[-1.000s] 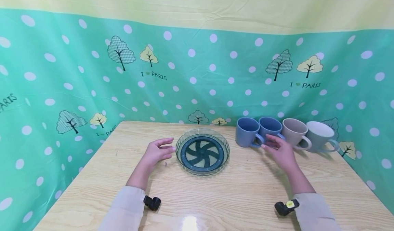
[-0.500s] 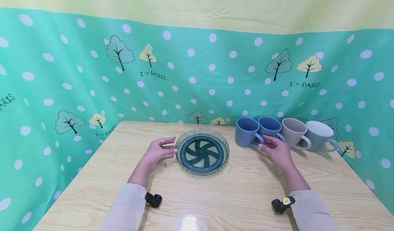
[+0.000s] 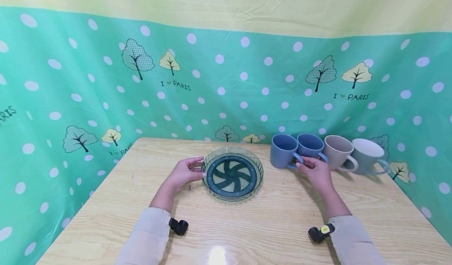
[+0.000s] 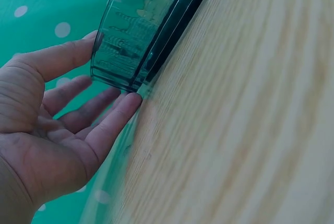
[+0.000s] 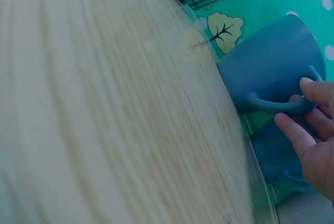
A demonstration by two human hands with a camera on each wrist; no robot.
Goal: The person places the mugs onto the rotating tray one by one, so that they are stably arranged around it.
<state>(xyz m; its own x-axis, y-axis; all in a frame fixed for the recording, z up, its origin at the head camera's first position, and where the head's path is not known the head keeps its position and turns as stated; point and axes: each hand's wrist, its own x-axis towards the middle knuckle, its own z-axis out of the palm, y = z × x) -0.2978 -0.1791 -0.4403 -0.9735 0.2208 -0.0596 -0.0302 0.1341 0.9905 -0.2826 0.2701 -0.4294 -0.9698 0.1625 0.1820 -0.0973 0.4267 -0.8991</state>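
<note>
The right hand (image 3: 315, 173) sits at the blue mug (image 3: 283, 150), fingers curling onto its handle (image 5: 276, 105), which points toward the person; the left hand (image 3: 184, 172), open, touches the glass dish (image 3: 232, 173) rim.

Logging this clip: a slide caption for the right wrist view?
Right hand fingers touch the handle of a blue ceramic mug on a light wooden table.

The left hand (image 3: 183, 173) has been brought right until its fingers (image 4: 117, 117) touch the glass dish (image 3: 232, 173); the right hand (image 3: 315, 172) has been moved far-left onto the handle of the left blue mug (image 3: 283, 150)
</note>
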